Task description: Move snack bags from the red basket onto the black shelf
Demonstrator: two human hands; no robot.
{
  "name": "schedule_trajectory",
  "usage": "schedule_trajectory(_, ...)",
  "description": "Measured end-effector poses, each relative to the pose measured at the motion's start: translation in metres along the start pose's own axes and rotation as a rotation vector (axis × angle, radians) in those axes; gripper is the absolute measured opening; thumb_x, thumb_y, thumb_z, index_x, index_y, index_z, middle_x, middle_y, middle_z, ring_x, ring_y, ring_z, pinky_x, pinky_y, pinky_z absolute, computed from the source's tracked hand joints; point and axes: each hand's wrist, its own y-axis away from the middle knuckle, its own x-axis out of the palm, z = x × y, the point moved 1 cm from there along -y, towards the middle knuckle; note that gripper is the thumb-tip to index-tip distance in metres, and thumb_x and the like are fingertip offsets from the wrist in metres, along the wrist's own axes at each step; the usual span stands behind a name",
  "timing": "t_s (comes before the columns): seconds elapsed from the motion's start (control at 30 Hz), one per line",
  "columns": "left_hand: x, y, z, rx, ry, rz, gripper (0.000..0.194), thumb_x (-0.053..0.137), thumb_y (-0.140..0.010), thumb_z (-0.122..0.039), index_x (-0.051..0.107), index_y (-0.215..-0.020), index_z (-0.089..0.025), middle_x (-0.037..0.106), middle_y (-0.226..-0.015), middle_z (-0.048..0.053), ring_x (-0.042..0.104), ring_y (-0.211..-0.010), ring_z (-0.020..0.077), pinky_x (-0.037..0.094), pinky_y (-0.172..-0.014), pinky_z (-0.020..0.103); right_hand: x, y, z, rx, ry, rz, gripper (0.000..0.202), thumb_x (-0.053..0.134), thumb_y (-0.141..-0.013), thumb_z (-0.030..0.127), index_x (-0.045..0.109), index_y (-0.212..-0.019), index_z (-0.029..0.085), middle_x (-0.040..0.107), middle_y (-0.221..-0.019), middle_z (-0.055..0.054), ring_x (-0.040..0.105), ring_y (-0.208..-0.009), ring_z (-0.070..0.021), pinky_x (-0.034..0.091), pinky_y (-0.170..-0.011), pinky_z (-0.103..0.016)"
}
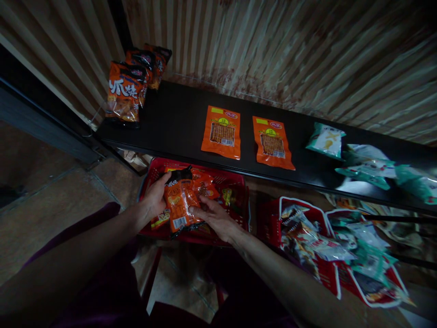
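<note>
Nearest the camera are the person's two bare forearms and a dark purple garment (102, 273), both arms reaching forward to the red basket (239, 191) that stands on the floor just below the black shelf (180, 118).

The left hand (155, 196) is closed around the left edge of a bunch of orange snack packets (179, 205), thumb over the top. The right hand (215, 218) grips the same bunch from the right and below, its fingers curled on the clear lower edge of the front packet, where a white barcode label shows. The bunch sits over the basket, at the basket's left half, and more orange packets lie inside the basket behind it.

On the shelf, above and behind the basket, two flat orange packets (221, 132) lie face up side by side, a little apart. At the shelf's left end, up and left of the basket, a row of orange bags with large white characters (124, 91) stands upright against the striped wall (273, 45). Toward the shelf's right end, well to the right of the basket, green and white packets (326, 139) lie loosely, blurred.

Right of the basket, on the floor under the shelf, a second red basket (327, 269) holds a heap of mixed packets, green, white and dark; their print cannot be read. Left of the basket is tiled floor (51, 200).
</note>
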Motion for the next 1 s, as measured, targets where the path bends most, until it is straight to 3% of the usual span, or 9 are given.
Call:
schedule_trajectory(0.27,0.005,0.008,-0.004,0.026,0.046,0.03,0.025,0.058,-0.084,-0.031,0.062,-0.102,-0.013,0.071,-0.08,0.008,0.068,-0.066,0.0175,0.055,-0.069,0.03,0.002,-0.003,-0.004,-0.066,-0.081,-0.023,0.043,0.08,-0.058,0.038,0.067,-0.098,0.027,0.068,-0.11,-0.001,0.065,-0.094,-0.0209,0.05,-0.09,-0.038)
schedule_trajectory(0.43,0.004,0.012,-0.005,-0.045,-0.058,0.217,0.033,0.055,-0.085,-0.038,0.064,-0.1,-0.011,0.072,-0.082,0.012,0.069,-0.071,0.0219,0.055,-0.071,0.034,0.002,-0.003,-0.001,-0.131,-0.018,-0.037,0.045,0.077,-0.063,0.037,0.064,-0.104,0.025,0.068,-0.108,-0.002,0.063,-0.097,-0.0211,0.048,-0.09,-0.038)
schedule_trajectory(0.53,0.001,0.012,-0.003,-0.065,-0.131,0.27,0.03,0.056,-0.085,-0.036,0.065,-0.099,-0.011,0.072,-0.085,0.012,0.069,-0.072,0.0218,0.055,-0.072,0.035,0.002,-0.002,0.002,-0.184,0.047,-0.086,0.052,0.075,-0.065,0.035,0.058,-0.112,0.024,0.066,-0.11,-0.003,0.062,-0.1,-0.021,0.049,-0.089,-0.037)
schedule_trajectory(0.7,0.004,0.014,-0.001,-0.037,-0.109,0.21,0.026,0.057,-0.085,-0.03,0.064,-0.1,-0.011,0.071,-0.087,0.013,0.069,-0.072,0.0216,0.055,-0.071,0.035,0.002,0.0,0.002,-0.268,0.077,-0.065,0.057,0.07,-0.071,0.036,0.047,-0.122,0.026,0.066,-0.105,-0.003,0.063,-0.091,-0.0192,0.05,-0.081,-0.036)
schedule_trajectory(1.0,0.005,0.013,0.003,0.134,0.001,0.098,0.018,0.064,-0.079,-0.019,0.063,-0.096,-0.013,0.071,-0.085,0.008,0.067,-0.069,0.0162,0.055,-0.069,0.028,0.001,-0.006,-0.002,-0.408,0.135,-0.125,0.041,0.068,-0.073,0.038,0.06,-0.111,0.027,0.063,-0.115,-0.001,0.058,-0.107,-0.0191,0.042,-0.097,-0.035)
